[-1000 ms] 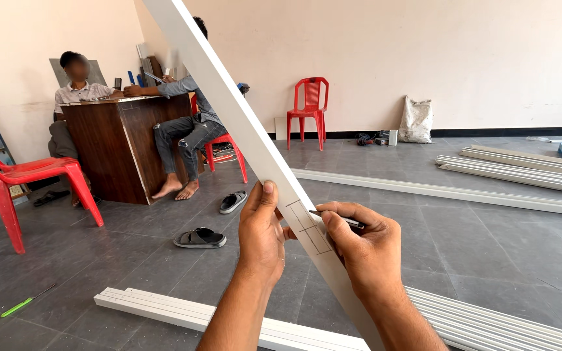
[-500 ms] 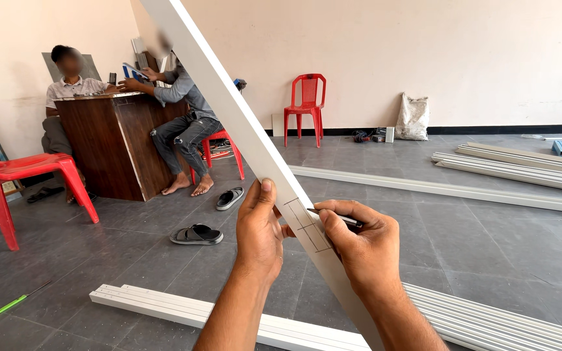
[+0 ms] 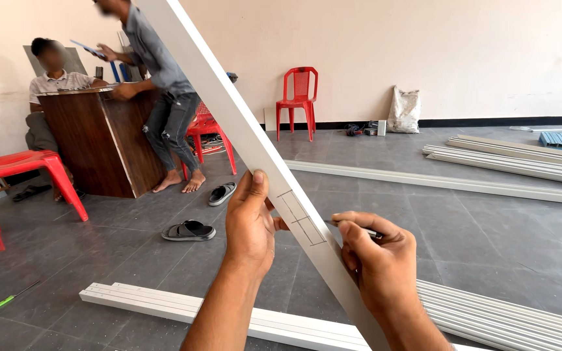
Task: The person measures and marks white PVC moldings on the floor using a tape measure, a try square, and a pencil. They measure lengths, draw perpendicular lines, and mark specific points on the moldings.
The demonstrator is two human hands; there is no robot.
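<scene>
A: Head view, only cam I've got. What's the left hand (image 3: 250, 227) doing?

B: Wrapped round the long white strip (image 3: 242, 130), thumb up along its left edge, other fingers behind it. I read that as steadying the strip so it doesn't wobble under the pen.

A: And the right hand (image 3: 378, 266)?

B: Fingers curled shut on a dark pen (image 3: 352, 227), tip at the strip's face just right of the pencilled marks (image 3: 302, 221). Hand sits low on the strip, prob. braced against it for control.

A: Strip itself?

B: Flat, white, narrow, runs diagonally from top centre down to bottom right, tilted across the frame btw both hands. Marks look like a small ruled box w/ cross lines; can't tell more.

A: Rest?

B: More white strips on the grey tile floor (image 3: 489, 227), red chairs (image 3: 297, 97), wooden desk (image 3: 99, 143) w/ two other people, sandals (image 3: 188, 231), a sack (image 3: 403, 110) by the wall.
</scene>
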